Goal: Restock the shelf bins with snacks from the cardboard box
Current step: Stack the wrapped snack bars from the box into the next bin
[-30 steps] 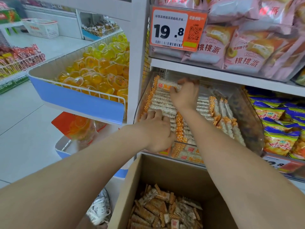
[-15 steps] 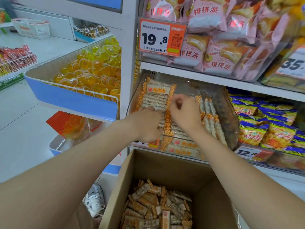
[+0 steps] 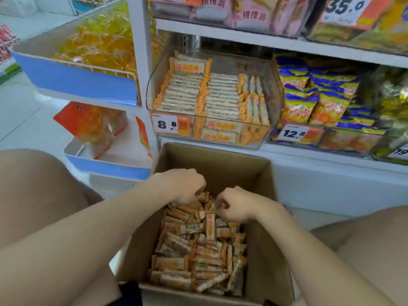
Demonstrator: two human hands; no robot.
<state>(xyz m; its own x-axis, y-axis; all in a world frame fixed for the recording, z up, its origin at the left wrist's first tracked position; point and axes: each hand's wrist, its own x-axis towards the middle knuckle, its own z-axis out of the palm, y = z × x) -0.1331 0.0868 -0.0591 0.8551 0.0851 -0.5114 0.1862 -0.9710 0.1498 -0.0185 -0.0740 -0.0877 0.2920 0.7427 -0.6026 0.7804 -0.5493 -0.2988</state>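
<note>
An open cardboard box (image 3: 261,250) stands on the floor between my knees, holding several loose orange-and-white snack bars (image 3: 198,257). Both my hands are down inside it at the far end of the pile. My left hand (image 3: 187,186) curls its fingers into the bars, and my right hand (image 3: 235,205) does the same just beside it; the fingertips are buried among the wrappers. Above the box, a clear shelf bin (image 3: 272,89) with an 8.8 price tag (image 3: 170,124) holds neat rows of the same bars (image 3: 187,93).
A blue-fronted wire basket (image 3: 88,81) of yellow jelly cups juts out at the left, with a lower basket of orange bags (image 3: 92,127) under it. Blue-and-yellow chip bags (image 3: 320,102) fill the bin to the right. Pink packs (image 3: 254,14) sit on the shelf above.
Both hands have left the shelf bin and dropped into the cardboard box, onto the loose bars. My view has tilted downward.
</note>
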